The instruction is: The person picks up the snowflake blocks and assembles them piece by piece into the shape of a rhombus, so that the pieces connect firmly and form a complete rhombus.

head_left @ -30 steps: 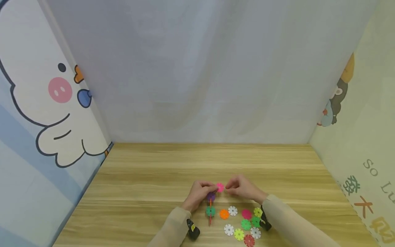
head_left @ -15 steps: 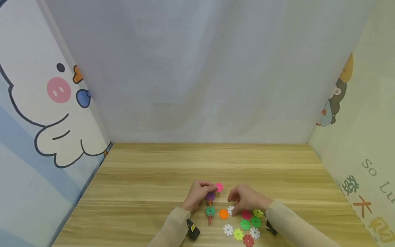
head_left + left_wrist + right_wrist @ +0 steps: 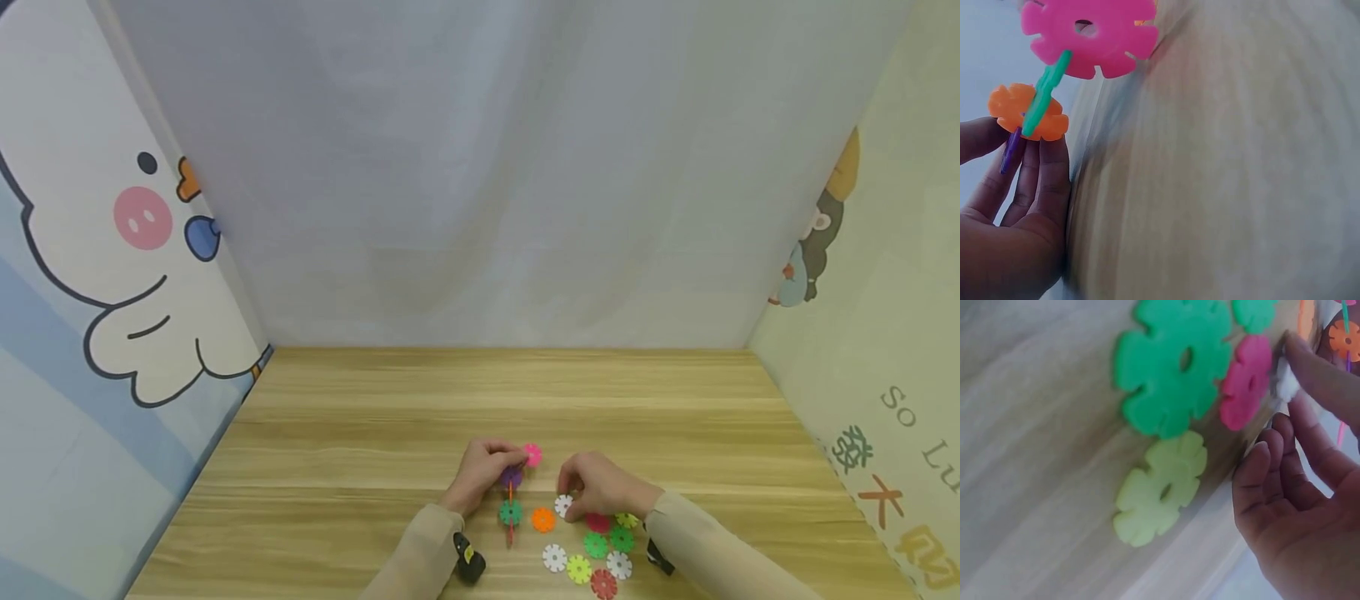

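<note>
In the head view my left hand [image 3: 480, 471] grips a chain of slotted plastic discs joined edge to edge. A pink disc [image 3: 532, 454] is at its far end, then come a purple disc [image 3: 512, 478], an orange one seen edge-on, a green disc [image 3: 511, 512] and a red one on edge. The left wrist view shows the fingers at the orange disc [image 3: 1029, 112] and the purple disc [image 3: 1011, 150]. My right hand [image 3: 603, 485] pinches a white disc [image 3: 562, 505] between thumb and finger; in the right wrist view that white disc [image 3: 1285, 381] is partly hidden and blurred.
Loose discs lie flat on the wooden table [image 3: 360, 417] near the right hand: an orange disc [image 3: 543, 520], a magenta disc [image 3: 597, 523], a red disc [image 3: 603, 584], and several white, green and yellow ones. A pale curtain [image 3: 480, 208] hangs behind the table.
My right hand has come from beside the pink disc back toward the loose discs and taken hold of a white one. My left hand stays in place with the chain.
</note>
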The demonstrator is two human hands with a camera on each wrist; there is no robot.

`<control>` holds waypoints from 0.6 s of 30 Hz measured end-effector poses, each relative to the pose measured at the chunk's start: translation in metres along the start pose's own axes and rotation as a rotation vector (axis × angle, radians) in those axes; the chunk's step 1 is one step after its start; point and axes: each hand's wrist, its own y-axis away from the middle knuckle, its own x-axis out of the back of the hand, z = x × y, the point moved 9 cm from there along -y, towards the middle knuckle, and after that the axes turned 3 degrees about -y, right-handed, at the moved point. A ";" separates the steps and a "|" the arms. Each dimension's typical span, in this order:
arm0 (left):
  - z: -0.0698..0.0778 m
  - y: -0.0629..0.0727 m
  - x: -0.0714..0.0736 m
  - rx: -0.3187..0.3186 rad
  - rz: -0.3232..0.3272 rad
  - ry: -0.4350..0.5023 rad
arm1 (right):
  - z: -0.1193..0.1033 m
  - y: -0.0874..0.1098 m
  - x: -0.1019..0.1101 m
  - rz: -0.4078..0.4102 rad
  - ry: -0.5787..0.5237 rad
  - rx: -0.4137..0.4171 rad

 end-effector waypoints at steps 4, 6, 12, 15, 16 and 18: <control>0.001 0.000 0.000 -0.003 0.003 -0.003 | 0.000 0.000 0.005 0.045 -0.022 0.019; 0.001 0.001 0.000 -0.005 0.005 -0.008 | 0.000 -0.001 0.009 0.082 -0.028 0.034; 0.001 0.000 0.000 0.003 -0.009 0.004 | 0.008 -0.004 0.026 0.189 -0.120 -0.010; 0.000 0.000 -0.001 0.004 -0.020 0.013 | 0.014 -0.007 0.034 0.243 -0.161 -0.042; 0.000 -0.001 -0.001 0.004 -0.024 0.016 | 0.016 -0.008 0.037 0.262 -0.161 -0.050; 0.000 -0.001 -0.001 0.000 -0.028 0.014 | 0.016 -0.010 0.041 0.290 -0.152 -0.046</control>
